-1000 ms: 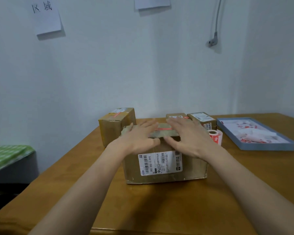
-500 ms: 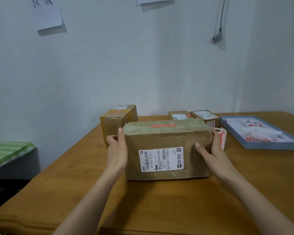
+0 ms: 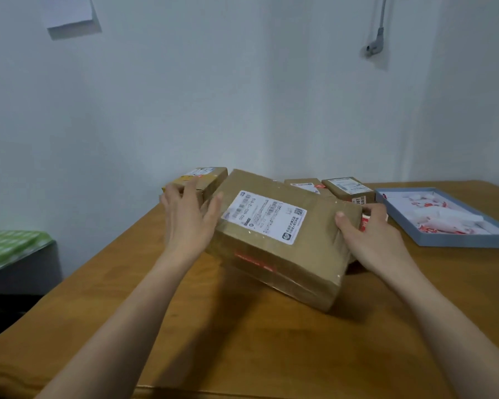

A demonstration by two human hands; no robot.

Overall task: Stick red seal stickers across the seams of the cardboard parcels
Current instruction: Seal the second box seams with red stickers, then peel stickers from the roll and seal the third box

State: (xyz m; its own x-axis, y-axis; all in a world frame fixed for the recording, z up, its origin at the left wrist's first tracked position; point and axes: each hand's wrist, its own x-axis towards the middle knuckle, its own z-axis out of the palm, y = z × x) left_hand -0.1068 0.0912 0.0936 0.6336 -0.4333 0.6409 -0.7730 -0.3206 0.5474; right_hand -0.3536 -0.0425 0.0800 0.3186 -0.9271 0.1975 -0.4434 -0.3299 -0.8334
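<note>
The cardboard parcel [image 3: 277, 240] sits tilted at the middle of the table [image 3: 242, 341], its white shipping label [image 3: 267, 216] facing up toward you and a red seal sticker [image 3: 255, 262] running along the lower side face. Your left hand [image 3: 189, 223] presses flat against the parcel's left end, fingers straight and spread, thumb laid on the top edge. Your right hand [image 3: 368, 234] grips the parcel's right end, thumb on top and fingers curled round the far side. Behind the parcel to the left stands a second parcel [image 3: 202, 180]; behind it to the right lie two smaller parcels [image 3: 347, 187]. Right of the parcel rests a blue tray [image 3: 455, 240] holding red and white backing scraps. A sticker roll [image 3: 365, 223] shows partly, just behind your right hand.
</note>
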